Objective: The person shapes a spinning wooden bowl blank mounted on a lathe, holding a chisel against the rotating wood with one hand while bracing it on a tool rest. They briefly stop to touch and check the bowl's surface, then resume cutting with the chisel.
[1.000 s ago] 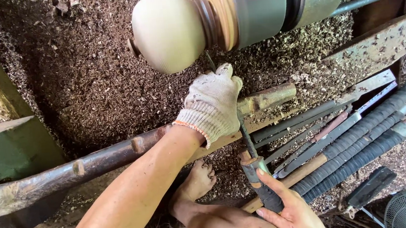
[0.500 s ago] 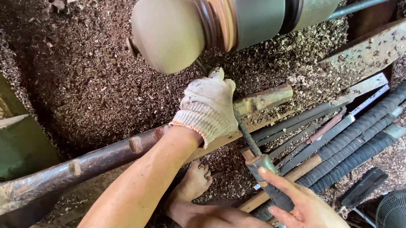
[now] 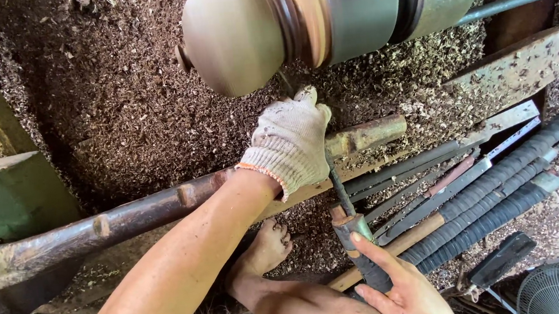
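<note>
The gloved left hand (image 3: 292, 146) is pressed down on the rest bar (image 3: 163, 211), its fingers curled over the chisel (image 3: 346, 212) shaft. The chisel's wrapped handle is gripped near the bottom edge by the bare right hand (image 3: 399, 291), fingers closed around it. The blade is pointed far, up toward the rounded workpiece (image 3: 232, 36) on the lathe (image 3: 361, 8). Spare tools (image 3: 471, 187) are laid to the right; shavings (image 3: 105, 91) are spread beyond. A bare foot (image 3: 264, 252) is seen below the bar.

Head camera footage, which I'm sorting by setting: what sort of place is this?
Most likely a woodturning workshop: a rounded wooden piece on a lathe, wood shavings everywhere, and long turning tools laid alongside.
</note>
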